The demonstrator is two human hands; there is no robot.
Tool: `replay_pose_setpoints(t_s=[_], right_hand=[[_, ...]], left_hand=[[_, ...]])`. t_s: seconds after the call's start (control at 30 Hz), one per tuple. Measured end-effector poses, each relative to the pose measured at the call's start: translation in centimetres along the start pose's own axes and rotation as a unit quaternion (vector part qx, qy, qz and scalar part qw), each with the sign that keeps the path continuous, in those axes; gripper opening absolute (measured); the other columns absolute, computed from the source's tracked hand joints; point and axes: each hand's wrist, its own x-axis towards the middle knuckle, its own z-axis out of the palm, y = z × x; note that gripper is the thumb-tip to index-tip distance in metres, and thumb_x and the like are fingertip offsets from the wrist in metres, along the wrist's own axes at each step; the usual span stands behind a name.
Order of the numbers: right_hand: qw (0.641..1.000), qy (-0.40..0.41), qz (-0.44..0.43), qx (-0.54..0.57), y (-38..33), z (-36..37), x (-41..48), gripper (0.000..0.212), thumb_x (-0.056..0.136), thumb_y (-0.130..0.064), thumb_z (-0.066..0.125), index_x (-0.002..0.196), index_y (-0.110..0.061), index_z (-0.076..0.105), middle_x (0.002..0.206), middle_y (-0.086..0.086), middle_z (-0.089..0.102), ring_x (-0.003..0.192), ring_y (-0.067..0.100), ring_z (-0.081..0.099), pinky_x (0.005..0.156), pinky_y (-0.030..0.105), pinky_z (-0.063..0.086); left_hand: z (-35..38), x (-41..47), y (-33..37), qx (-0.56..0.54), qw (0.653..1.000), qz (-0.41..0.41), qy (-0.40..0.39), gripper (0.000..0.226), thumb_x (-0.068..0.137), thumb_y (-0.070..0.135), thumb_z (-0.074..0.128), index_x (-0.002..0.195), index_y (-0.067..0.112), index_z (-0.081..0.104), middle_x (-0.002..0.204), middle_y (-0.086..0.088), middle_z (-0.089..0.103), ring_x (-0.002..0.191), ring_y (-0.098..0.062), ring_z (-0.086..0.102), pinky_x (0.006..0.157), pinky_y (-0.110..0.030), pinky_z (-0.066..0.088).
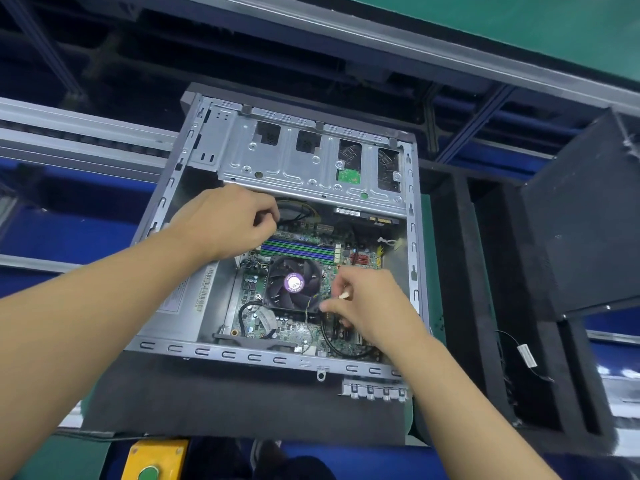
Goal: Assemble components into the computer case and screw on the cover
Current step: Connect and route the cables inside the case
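Fingers [333, 308] of my right hand [372, 308] pinch a small white connector [343, 295] above the motherboard [304, 336]. My left hand [225, 221] seems to grip black cables [294, 216]. The open computer case [242, 353] lies on a black foam pad [207, 403], with aluminium rails [69, 133] behind.

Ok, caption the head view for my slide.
Left hand grips cables under the drive cage; right hand pinches a white connector beside the CPU fan.
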Motion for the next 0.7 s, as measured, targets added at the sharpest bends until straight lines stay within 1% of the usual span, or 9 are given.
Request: replay_pose_setpoints(t_s=[0.1,0.17,0.27,0.37,0.43,0.53,0.57,0.63,0.7], right_hand=[[0.978,-0.055,-0.047,-0.194,-0.9,-0.3,0.0,0.024,0.091,-0.044,0.074,0.088,-0.021,0.07,0.093,-0.003,0.063,0.09,0.017,0.063,0.076,0.034,0.054],[0.958,-0.094,-0.051,-0.264,-1.3,-0.1,0.1,0.027,0.09,-0.042,0.075,0.098,-0.016,0.077,0.105,-0.001,0.055,0.101,0.02,0.059,0.08,0.037,0.054],[0.955,-0.178,-0.018,-0.235,-1.4,0.1,0.4,0.018,0.089,-0.029,0.079,0.096,-0.013,0.08,0.106,0.005,0.071,0.096,0.024,0.068,0.087,0.038,0.057],[0.952,-0.223,-0.014,-0.209,-1.4,0.4,0.5,0.013,0.088,-0.022,0.081,0.096,-0.012,0.08,0.091,0.002,0.075,0.079,0.018,0.066,0.077,0.027,0.05],[0.952,-0.236,-0.025,-0.193,-1.3,0.7,0.6,0.011,0.088,-0.019,0.08,0.096,-0.011,0.079,0.08,-0.004,0.07,0.07,0.011,0.06,0.072,0.023,0.045],[0.954,-0.249,-0.031,-0.165,-1.3,0.9,1.1,0.008,0.088,-0.012,0.076,0.094,-0.008,0.077,0.077,-0.007,0.07,0.065,0.004,0.058,0.062,0.021,0.046],[0.957,-0.247,-0.034,-0.148,-1.3,1.0,1.3,0.007,0.085,-0.01,0.077,0.092,-0.009,0.076,0.074,-0.009,0.069,0.065,0.004,0.058,0.063,0.022,0.049],[0.964,-0.237,-0.038,-0.115,-1.3,1.3,1.6,0.008,0.082,-0.01,0.08,0.089,-0.013,0.077,0.07,-0.011,0.066,0.07,0.009,0.062,0.071,0.026,0.054],[0.969,-0.211,-0.043,-0.123,-1.1,1.8,1.6,0.009,0.083,-0.015,0.082,0.087,-0.022,0.078,0.074,-0.011,0.065,0.074,0.013,0.063,0.069,0.026,0.053]], left_hand=[[0.0,-0.1,0.1,-0.005,1.0,0.001,0.001,0.027,0.09,0.034,0.043,0.099,0.039,0.068,0.052,0.021,0.051,0.049,0.004,0.046,0.05,-0.017,0.028],[0.1,-0.2,0.1,-0.011,1.0,0.001,0.007,0.027,0.089,0.034,0.044,0.097,0.039,0.069,0.051,0.021,0.05,0.049,0.005,0.046,0.05,-0.017,0.028],[0.1,-0.2,0.0,-0.013,1.0,0.003,0.01,0.027,0.089,0.034,0.043,0.095,0.038,0.069,0.05,0.02,0.05,0.05,0.003,0.046,0.05,-0.019,0.029],[0.0,-0.2,-0.1,-0.018,1.0,0.005,0.014,0.028,0.088,0.035,0.042,0.095,0.038,0.069,0.051,0.021,0.05,0.049,0.003,0.046,0.05,-0.019,0.031],[0.1,-0.2,-0.1,-0.021,1.0,0.007,0.017,0.029,0.087,0.036,0.041,0.094,0.037,0.069,0.052,0.021,0.051,0.05,0.002,0.047,0.051,-0.018,0.031],[0.1,-0.1,-0.1,-0.025,0.999,0.007,0.021,0.029,0.085,0.037,0.04,0.093,0.038,0.069,0.05,0.02,0.051,0.048,0.003,0.048,0.05,-0.018,0.03],[0.1,-0.1,-0.2,-0.025,0.999,0.006,0.021,0.029,0.085,0.037,0.04,0.093,0.038,0.068,0.049,0.02,0.051,0.048,0.002,0.048,0.05,-0.018,0.03],[0.2,0.0,-0.3,-0.024,1.0,0.003,0.017,0.03,0.084,0.038,0.039,0.093,0.039,0.068,0.051,0.019,0.053,0.048,0.002,0.049,0.05,-0.018,0.031],[0.3,0.1,-0.3,-0.026,1.0,0.001,0.014,0.031,0.084,0.039,0.038,0.093,0.04,0.068,0.052,0.019,0.055,0.049,0.001,0.05,0.05,-0.018,0.031]])
